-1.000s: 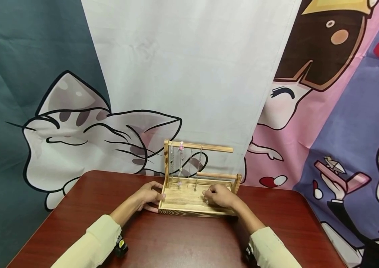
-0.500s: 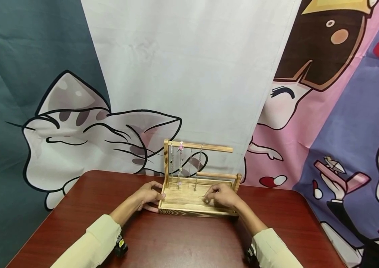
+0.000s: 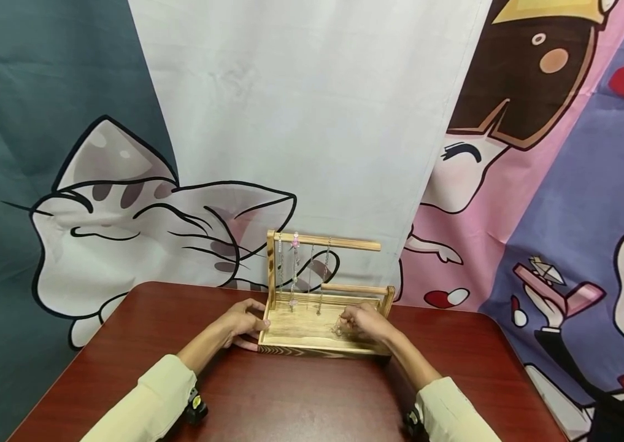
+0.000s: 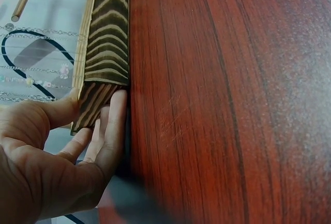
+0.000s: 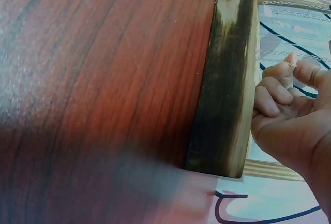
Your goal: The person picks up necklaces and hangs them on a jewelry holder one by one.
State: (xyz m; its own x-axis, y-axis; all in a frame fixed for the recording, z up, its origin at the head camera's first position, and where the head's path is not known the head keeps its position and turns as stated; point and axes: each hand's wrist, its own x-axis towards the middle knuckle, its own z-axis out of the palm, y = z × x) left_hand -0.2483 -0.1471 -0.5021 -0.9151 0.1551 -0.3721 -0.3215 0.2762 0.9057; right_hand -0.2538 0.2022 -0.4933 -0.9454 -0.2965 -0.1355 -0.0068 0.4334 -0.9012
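A wooden jewelry stand point(image 3: 289, 334) with a shallow tray and two bars is on the table. My left hand point(image 3: 240, 325) holds the tray's left end. In the left wrist view, the thumb of that hand point(image 4: 62, 157) lies on the rim and its fingers are against the dark-grained outer side. Over the tray's right half, my right hand point(image 3: 365, 322) pinches a thin chain necklace point(image 3: 337, 330) between thumb and forefinger, its other fingers curled. The lower part of the chain lies bunched near the tray floor. Only a fine strand shows at the right hand's fingertips point(image 5: 285, 70).
Several chains hang from the upper bar point(image 3: 356, 244), one with a pink flower point(image 3: 295, 242). A shorter, lower bar point(image 3: 356, 288) stands at the right. The red-brown table point(image 3: 312, 393) extends in front, and a cartoon-printed cloth point(image 3: 300, 123) hangs behind.
The right hand has lifted slightly, with its fingers shifting on the thin necklace, and more of the chain shows below the fingertips. The left hand keeps its hold on the tray.
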